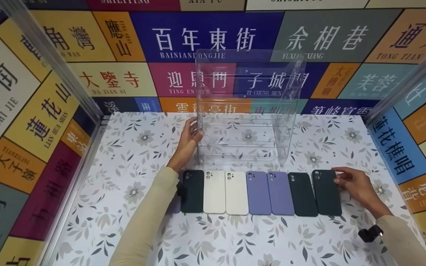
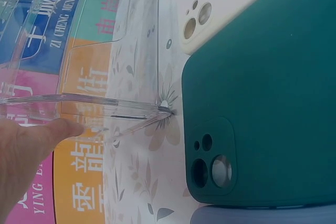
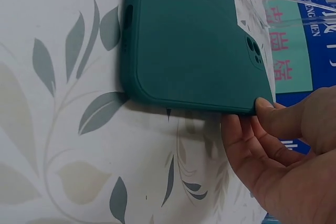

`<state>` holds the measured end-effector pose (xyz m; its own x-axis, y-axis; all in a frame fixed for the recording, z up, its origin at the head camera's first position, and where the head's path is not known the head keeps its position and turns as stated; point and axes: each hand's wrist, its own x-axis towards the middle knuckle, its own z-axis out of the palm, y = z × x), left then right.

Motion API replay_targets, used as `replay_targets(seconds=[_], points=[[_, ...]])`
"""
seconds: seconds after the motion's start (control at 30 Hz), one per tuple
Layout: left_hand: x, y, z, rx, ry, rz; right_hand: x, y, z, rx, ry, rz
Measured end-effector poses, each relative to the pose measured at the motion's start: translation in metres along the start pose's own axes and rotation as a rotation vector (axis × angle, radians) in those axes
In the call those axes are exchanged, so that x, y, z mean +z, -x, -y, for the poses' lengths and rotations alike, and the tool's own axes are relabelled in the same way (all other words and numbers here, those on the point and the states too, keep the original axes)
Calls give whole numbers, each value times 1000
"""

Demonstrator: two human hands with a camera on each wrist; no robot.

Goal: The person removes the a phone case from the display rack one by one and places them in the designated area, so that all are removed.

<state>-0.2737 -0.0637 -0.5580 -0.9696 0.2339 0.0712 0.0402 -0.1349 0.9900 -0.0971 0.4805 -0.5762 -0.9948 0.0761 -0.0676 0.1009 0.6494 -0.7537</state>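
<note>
My left hand (image 1: 189, 138) grips the left edge of a clear plastic tiered rack (image 1: 248, 98) that stands upright at the back of the table. With thumb and fingers, my right hand (image 1: 357, 184) pinches the upper right edge of a dark green phone case (image 1: 327, 193). That case ends a side-by-side row on the right, its camera cutouts facing up. Left of it lie another green case (image 1: 302, 194), two lavender cases (image 1: 280, 193), two white cases (image 1: 215, 192) and a green case (image 1: 192, 191). My left forearm mostly hides a further lavender case (image 1: 174, 207).
A white cloth with a leaf and flower print (image 1: 235, 240) covers the table. Sign-printed walls (image 1: 207, 35) rise at the back and both sides. A metal corner post (image 1: 56, 62) stands at the left. Dark wrist devices (image 1: 370, 233) sit on both forearms.
</note>
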Motion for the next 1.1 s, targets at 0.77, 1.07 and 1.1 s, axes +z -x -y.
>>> replay_targets(seconds=[0.77,1.07,1.1], points=[[-1,0,8,12,-8,22,23,7,-6,-23,123,-162],[-22,15,7,29,-149,2,22,4,13,-142,172,-240],[-25,17,6,32,-175,-2,21,4,16,-154,165,-244]])
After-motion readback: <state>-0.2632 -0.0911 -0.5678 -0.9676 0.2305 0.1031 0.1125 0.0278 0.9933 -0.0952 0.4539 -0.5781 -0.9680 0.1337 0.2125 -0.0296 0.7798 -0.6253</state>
